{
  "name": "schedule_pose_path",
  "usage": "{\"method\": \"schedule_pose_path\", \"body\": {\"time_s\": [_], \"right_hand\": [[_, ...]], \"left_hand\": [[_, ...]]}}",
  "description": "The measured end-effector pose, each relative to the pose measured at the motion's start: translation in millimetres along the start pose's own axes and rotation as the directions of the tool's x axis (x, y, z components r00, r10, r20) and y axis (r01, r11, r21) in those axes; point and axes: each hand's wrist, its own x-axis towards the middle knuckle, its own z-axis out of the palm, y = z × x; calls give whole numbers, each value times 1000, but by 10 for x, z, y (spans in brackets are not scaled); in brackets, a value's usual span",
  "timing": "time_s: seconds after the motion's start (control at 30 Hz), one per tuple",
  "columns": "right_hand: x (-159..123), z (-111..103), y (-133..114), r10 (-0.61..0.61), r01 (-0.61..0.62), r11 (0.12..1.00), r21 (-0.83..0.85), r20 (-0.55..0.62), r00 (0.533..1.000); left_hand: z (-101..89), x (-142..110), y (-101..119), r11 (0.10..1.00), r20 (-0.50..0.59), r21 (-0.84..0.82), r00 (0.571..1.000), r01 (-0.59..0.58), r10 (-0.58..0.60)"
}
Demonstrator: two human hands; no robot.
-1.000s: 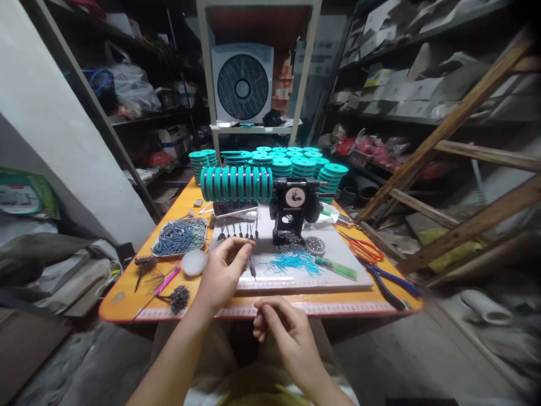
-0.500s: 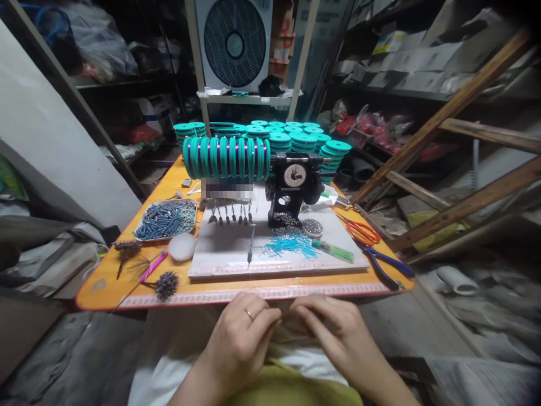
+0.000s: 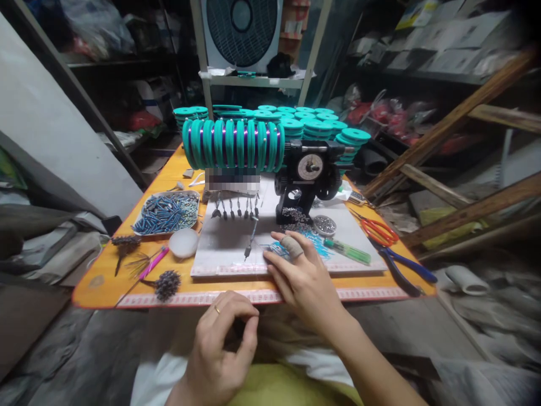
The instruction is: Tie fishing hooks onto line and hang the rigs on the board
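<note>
My left hand (image 3: pixel 224 338) is in front of the table's near edge, thumb and forefinger pinched together; whatever they hold is too fine to make out. Over the white board (image 3: pixel 224 248), my right hand (image 3: pixel 302 270) reaches out with fingers apart, a wrap round one finger. Its fingertips are at a pile of thin blue sticks (image 3: pixel 313 239), partly hidden by the hand. Left of it a dark weight-like piece (image 3: pixel 248 251) hangs on a thin strand. Several similar dark pieces (image 3: pixel 232 214) hang in a row behind. Above them, turquoise spools (image 3: pixel 232 145) sit on a black winding machine (image 3: pixel 304 169).
Left on the orange table (image 3: pixel 99 279) are a tray of blue pieces (image 3: pixel 164 214), a white round lid (image 3: pixel 183 243) and a pink pen-like tool (image 3: pixel 154 263). To the right lie a green tube (image 3: pixel 349 252), orange-handled scissors (image 3: pixel 380 231) and blue-handled pliers (image 3: pixel 408 268). More spools (image 3: pixel 321 127) stand behind.
Both hands first drew back together in front of the table. My right hand then moved forward onto the board at the blue sticks, while my left stayed low. The view tilted down.
</note>
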Motion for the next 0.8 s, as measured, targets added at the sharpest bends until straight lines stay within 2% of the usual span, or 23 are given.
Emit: {"method": "schedule_pose_path", "body": {"time_s": [0.17,0.3,0.53,0.67,0.73,0.8], "right_hand": [[-79,58,-22,-55,58,998,36,-78,995],[-117,79,-46,-44,62,990,125,-137,990],[-107,43,-59,117,-101,940,325,-31,993],[-67,18,-60,286,-246,858,450,-23,958],[-41,5,-60,379,-322,779,538,5,925],[-20,-20,-62,459,-404,665,629,82,885]], "left_hand": [[69,-38,-38,958,-64,-249,985,143,-163],[145,-40,-42,881,-52,-406,956,242,-287],[216,-24,-39,794,-14,-516,923,322,-384],[233,-12,-46,757,-20,-552,901,351,-433],[236,11,-39,735,-7,-558,883,386,-470],[235,46,-21,696,34,-549,844,463,-535]]}}
